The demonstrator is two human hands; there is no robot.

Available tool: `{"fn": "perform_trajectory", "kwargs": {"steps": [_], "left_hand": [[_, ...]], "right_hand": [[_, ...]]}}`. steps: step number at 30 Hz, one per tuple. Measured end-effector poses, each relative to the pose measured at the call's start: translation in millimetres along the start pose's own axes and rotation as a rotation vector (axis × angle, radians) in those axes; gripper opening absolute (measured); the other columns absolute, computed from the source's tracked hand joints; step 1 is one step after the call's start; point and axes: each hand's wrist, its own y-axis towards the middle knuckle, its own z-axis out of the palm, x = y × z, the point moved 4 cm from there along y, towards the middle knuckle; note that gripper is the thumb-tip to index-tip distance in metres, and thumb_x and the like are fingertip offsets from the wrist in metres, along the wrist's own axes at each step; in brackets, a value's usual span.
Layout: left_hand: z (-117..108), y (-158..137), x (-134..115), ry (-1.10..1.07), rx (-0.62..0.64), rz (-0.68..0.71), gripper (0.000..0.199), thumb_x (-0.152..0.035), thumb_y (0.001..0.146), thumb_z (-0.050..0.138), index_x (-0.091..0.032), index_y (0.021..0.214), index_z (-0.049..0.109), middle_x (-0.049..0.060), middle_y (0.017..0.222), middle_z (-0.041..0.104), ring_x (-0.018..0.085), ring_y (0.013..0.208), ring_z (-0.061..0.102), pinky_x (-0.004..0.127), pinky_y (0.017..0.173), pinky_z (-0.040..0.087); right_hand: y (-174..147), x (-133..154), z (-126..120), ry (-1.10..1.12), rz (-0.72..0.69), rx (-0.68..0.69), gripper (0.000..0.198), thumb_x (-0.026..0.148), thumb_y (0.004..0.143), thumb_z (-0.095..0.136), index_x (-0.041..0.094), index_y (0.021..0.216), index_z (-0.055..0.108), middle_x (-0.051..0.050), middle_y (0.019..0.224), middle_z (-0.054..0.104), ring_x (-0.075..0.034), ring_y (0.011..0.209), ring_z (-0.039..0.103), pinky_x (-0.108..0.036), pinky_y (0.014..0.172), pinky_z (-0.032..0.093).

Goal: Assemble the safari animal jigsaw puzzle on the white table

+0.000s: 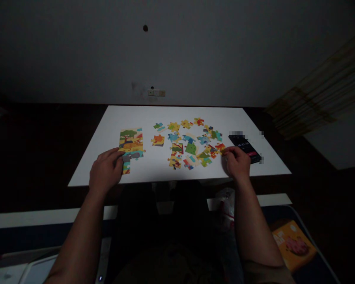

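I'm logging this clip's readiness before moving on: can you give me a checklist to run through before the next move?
1. Left hand at the joined puzzle section: ok, fingers at its lower left.
2. Right hand has a firm grip: cannot tell; its fingertips are at a red-and-yellow piece.
3. Loose pieces in view on the white table: ok.
4. Joined section's lower edge even: not ok, it steps down at left.
5. Phone untouched by the right hand: cannot tell, they overlap in view.
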Motion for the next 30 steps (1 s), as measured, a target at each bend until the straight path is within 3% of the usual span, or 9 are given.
{"fn": "perform_trajectory", "kwargs": {"steps": [15,20,26,30], "left_hand": [[4.2,3.1,5.3,0.018,0.028,0.041,0.041,-0.026,0.087,0.041,-0.021,0.121,0.062,0.006,0.136,0.055,0.03,0.124,0.048,0.05,0.102,0.043],[3.6,2.6,3.4,0.038,0.021,0.022,0.04,-0.032,0.089,0.038,-0.024,0.12,0.062,0.005,0.136,0.055,0.029,0.124,0.049,0.049,0.101,0.043],[3.4,2.8,2.3,0.028,0.011,0.026,0.039,-0.036,0.09,0.04,-0.024,0.12,0.063,0.006,0.135,0.056,0.032,0.123,0.049,0.05,0.101,0.044],[2.7,3.1,2.1,0.024,0.01,0.026,0.04,-0.036,0.09,0.04,-0.023,0.12,0.063,0.006,0.135,0.055,0.032,0.124,0.049,0.05,0.102,0.043]], "right_hand": [[-0.4,7.2,-3.4,0.04,-0.013,-0.006,0.023,0.027,0.079,0.045,0.02,0.082,0.067,-0.005,0.082,0.069,-0.023,0.079,0.063,-0.035,0.074,0.047],[-2.1,0.8,-6.6,-0.001,0.009,-0.027,0.023,0.025,0.076,0.042,0.023,0.071,0.065,-0.003,0.07,0.066,-0.021,0.065,0.057,-0.033,0.063,0.043],[-6.5,-5.1,-13.5,0.024,-0.029,-0.092,0.021,0.023,0.072,0.04,0.023,0.057,0.055,0.0,0.051,0.05,-0.017,0.05,0.045,-0.03,0.052,0.032],[-5.7,-7.0,-11.4,0.032,-0.027,-0.054,0.022,0.024,0.072,0.039,0.024,0.055,0.053,0.001,0.049,0.046,-0.017,0.048,0.042,-0.03,0.05,0.03]]}}
